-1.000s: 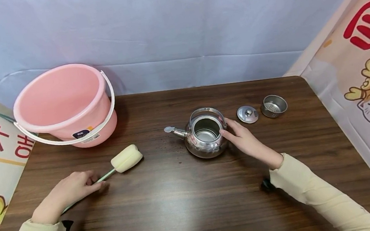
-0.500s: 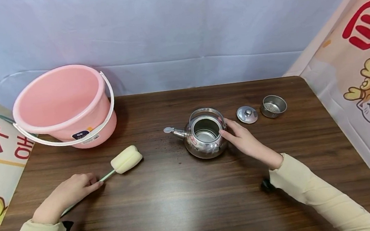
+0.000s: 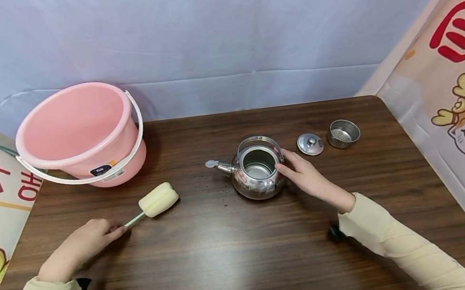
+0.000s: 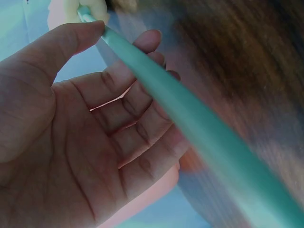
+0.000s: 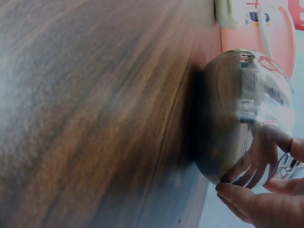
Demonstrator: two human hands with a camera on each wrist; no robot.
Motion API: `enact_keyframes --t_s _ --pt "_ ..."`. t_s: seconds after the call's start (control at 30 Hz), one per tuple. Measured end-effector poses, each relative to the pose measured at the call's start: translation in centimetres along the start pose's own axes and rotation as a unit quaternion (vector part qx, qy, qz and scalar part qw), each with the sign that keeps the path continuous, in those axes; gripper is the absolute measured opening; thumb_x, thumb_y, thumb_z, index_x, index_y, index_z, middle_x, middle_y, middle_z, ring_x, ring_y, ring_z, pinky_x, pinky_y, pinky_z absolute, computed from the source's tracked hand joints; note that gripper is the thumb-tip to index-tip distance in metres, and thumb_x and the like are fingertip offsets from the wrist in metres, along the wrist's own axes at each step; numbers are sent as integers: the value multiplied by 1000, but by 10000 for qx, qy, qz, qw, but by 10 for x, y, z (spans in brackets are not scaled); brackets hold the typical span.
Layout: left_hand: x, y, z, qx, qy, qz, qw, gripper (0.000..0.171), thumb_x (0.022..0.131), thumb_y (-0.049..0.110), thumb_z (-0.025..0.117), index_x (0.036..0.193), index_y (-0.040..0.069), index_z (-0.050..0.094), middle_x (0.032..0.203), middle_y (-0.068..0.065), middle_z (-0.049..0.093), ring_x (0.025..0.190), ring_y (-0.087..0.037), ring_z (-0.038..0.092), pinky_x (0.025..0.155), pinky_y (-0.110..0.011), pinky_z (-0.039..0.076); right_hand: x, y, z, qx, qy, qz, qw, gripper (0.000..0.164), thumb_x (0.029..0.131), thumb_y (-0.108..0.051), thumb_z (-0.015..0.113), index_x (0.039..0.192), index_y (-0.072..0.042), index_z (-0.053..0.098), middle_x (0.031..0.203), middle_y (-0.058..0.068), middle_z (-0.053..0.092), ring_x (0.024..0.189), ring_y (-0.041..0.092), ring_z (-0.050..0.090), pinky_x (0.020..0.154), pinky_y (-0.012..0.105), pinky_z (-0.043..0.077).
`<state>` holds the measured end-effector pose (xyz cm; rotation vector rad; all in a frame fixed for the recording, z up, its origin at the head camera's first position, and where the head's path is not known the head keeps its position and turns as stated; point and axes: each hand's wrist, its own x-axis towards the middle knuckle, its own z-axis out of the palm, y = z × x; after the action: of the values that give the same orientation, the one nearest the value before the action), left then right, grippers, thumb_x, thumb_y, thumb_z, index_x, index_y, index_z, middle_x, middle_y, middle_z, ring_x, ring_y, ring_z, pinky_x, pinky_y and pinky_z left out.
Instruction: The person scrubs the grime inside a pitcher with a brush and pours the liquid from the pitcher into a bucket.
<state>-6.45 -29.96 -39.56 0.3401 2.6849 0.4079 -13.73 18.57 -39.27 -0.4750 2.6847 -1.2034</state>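
On the left of the table, my left hand (image 3: 90, 240) pinches the pale green handle (image 4: 156, 92) of a sponge brush between thumb and fingers. The brush's cream sponge head (image 3: 159, 200) points toward the table's middle. A shiny steel teapot (image 3: 258, 185) stands upright with its top uncovered and its spout to the left. My right hand (image 3: 306, 175) holds the teapot's right side, the thumb near the rim and the fingers against the body. In the right wrist view, fingertips (image 5: 232, 192) touch the rounded steel wall. Part of the brush handle is hidden under my left hand in the head view.
A pink bucket (image 3: 129, 149) with a white handle stands at the back left. The teapot's lid (image 3: 311, 144) and a perforated strainer cup (image 3: 343, 133) lie right of the teapot. Small drops spot the table near the spout. A pale cloth (image 3: 203, 43) hangs behind the table.
My left hand has shifted slightly left along the brush handle, and its fingers have drawn in around it. The handle's rear end has gone out of sight. My right hand and the teapot stay put.
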Motion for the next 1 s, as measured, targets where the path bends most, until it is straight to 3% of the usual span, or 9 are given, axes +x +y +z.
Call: enact_keyframes --t_s 0.4,0.67,1.0 --pt "-4 0 -12 210 547 25 9983 25 89 26 56 69 13 48 58 4 35 56 -12 37 53 -29 32 0 0 0 -3 45 -43 10000 50 96 -25 45 138 1 34 137 22 38 127 34 34 102 49 27" --pt "-5 5 -24 179 582 -39 9981 20 89 27 57 81 9 60 65 5 50 62 -12 45 55 -33 39 -1 0 0 -5 26 -36 10000 50 96 -25 45 138 1 34 137 22 37 127 35 34 102 49 27" --pt "-3 14 -37 478 1233 158 9911 18 86 26 59 74 12 56 68 4 53 62 -12 49 55 -35 40 0 0 1 33 44 -24 10000 50 96 -25 46 138 0 34 137 21 38 126 34 36 101 47 28"
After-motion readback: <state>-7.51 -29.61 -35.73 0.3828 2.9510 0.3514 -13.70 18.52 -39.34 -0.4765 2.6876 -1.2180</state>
